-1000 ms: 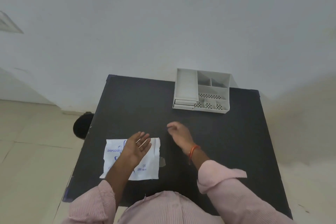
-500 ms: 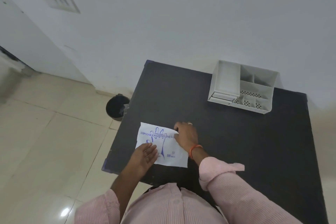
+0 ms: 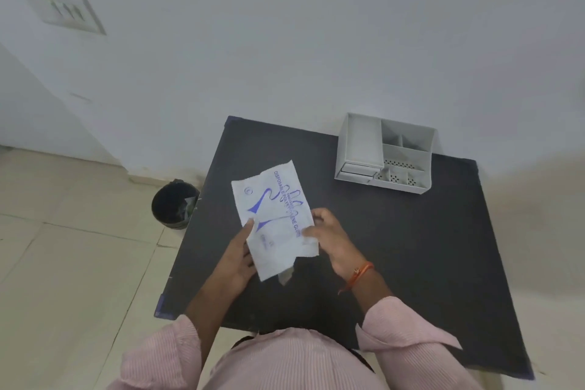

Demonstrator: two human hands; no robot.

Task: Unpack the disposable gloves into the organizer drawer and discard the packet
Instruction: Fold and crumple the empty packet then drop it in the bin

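A white glove packet (image 3: pixel 274 218) with blue print is held up above the black table (image 3: pixel 411 247), turned lengthwise away from me. My left hand (image 3: pixel 241 252) grips its near left edge from underneath. My right hand (image 3: pixel 329 239) pinches its right edge near the bottom corner. A small clear flap hangs from the packet's near end. The grey organizer (image 3: pixel 384 153) stands at the table's far side, with a long tray compartment, smaller sections and a shut drawer at its front left.
A black waste bin (image 3: pixel 174 204) stands on the tiled floor just left of the table. A white wall runs behind the table. A switch plate (image 3: pixel 65 11) is on the wall at the upper left.
The packet lay flat on the table under my left hand; both hands have since taken hold of it, lifted it and turned it lengthwise. The camera has swung left and nearer.
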